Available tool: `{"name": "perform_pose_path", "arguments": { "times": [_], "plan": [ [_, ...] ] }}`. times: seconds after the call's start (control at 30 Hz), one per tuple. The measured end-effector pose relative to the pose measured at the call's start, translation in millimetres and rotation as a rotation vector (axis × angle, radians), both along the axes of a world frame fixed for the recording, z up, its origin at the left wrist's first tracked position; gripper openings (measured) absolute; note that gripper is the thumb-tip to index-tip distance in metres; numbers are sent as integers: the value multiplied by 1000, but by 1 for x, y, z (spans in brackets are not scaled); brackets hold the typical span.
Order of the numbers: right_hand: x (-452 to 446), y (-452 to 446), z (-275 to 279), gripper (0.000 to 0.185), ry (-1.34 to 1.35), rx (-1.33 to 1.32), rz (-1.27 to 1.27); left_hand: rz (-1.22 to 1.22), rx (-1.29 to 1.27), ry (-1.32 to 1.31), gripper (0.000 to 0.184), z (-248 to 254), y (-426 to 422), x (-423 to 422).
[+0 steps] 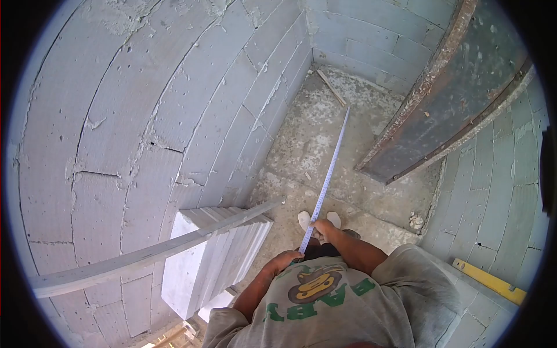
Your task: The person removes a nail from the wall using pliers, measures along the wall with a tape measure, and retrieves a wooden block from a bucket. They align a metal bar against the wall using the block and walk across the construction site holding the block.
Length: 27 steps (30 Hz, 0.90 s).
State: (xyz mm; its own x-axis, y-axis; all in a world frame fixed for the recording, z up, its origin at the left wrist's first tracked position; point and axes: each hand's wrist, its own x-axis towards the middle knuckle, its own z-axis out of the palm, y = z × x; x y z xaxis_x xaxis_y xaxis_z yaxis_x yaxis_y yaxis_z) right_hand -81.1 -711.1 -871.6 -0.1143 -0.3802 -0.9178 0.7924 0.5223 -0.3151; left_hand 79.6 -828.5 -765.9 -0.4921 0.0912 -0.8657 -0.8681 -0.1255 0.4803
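Note:
A white measuring tape (329, 180) stretches out from my body, its blade running over the concrete floor towards the far wall. My left hand (286, 260) is closed at the near end of the tape, close to my waist; its case is mostly hidden there. Farther along, my right hand (324, 229) is closed on the blade, with the thumb on top. The blade's far tip lies beside a thin wooden strip (332, 89) on the floor.
Grey block walls (133, 116) enclose the space. Several white slabs (217, 255) stand stacked at the left, with a long grey bar (156, 250) across them. A rusty-edged dark panel (435, 98) leans at the right. A yellow spirit level (488, 282) lies at lower right.

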Motion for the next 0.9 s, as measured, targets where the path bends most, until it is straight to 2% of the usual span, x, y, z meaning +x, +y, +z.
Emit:
{"name": "perform_pose_path", "arguments": {
  "times": [0.1, 0.23, 0.3, 0.33, 0.37, 0.43, 0.5, 0.57, 0.6, 0.7, 0.73, 0.77, 0.83, 0.87, 0.9],
  "plan": [
    [-7, 0, 0, 22, 32, -54, 58, 13, 22, -45, 34, -10, -3, 1],
    [-21, 1, 51, 28, 128, -146, 189, 103, 37, -6, 32, 15, -9, -17],
    [-24, 0, 66, 28, 196, -153, 204, 70, 50, 62, 36, -8, -15, -12],
    [-19, -7, 59, 27, 392, -70, 80, 70, 71, 110, 37, -10, -18, -16],
    [-20, -6, 52, 28, 412, -87, -32, 75, 97, 149, 39, -11, -19, -16],
    [-36, -19, 78, 30, 440, -110, -201, -19, 73, 232, 42, -4, -29, -20],
    [-29, -27, 87, 32, 444, -137, -265, 18, 25, 191, 49, -17, -42, -12],
    [-22, -35, 97, 33, 461, -198, -284, -30, -4, 221, 54, -5, -50, -2],
    [2, -39, 79, 33, 555, -64, -91, -67, -27, 243, 56, 1, -65, 7],
    [51, -43, 112, 32, 464, -97, 224, -46, 84, 267, 61, -1, -80, 21],
    [62, -42, 96, 31, 461, -165, 141, 58, 144, 247, 59, -6, -83, 25],
    [73, -42, 80, 30, 454, -235, 60, 51, 160, 239, 58, -9, -87, 28],
    [72, -47, 90, 29, 461, -225, -126, 22, 192, 216, 58, 1, -99, 28],
    [69, -59, 126, 28, 456, -151, -292, -28, 145, 232, 60, 0, -102, 30],
    [64, -60, 117, 28, 553, -94, -266, -46, 158, 221, 60, 0, -105, 32]
  ]
}}
